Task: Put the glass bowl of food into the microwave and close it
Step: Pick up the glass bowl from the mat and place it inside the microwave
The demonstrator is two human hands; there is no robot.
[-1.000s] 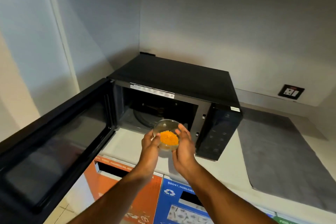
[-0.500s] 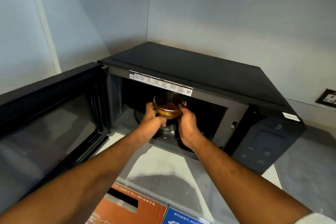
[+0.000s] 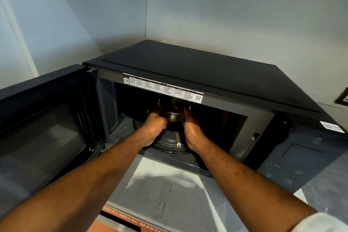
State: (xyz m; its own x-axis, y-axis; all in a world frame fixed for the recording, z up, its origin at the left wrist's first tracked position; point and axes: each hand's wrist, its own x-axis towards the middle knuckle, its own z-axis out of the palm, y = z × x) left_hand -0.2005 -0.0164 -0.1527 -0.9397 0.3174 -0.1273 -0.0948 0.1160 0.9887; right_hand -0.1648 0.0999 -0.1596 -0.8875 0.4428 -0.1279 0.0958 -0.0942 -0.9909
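The black microwave (image 3: 197, 69) stands in the counter's corner with its door (image 3: 41, 130) swung wide open to the left. Both my hands reach inside the dark cavity. My left hand (image 3: 153, 130) and my right hand (image 3: 192, 130) grip the small glass bowl of food (image 3: 172, 112) from either side. The bowl hangs above the round glass turntable (image 3: 170, 143); whether it touches the plate I cannot tell. Its food looks dark in the shadow and the upper rim is partly hidden by the cavity's top edge.
The control panel (image 3: 301, 156) is at the microwave's right. A pale counter (image 3: 165, 188) lies in front, with an orange bin label (image 3: 128, 218) at its near edge. A wall socket (image 3: 342, 98) sits at far right. Walls close in behind and to the left.
Both hands have carried the bowl forward from outside the opening into the cavity, and I have leaned closer. The door has stayed open.
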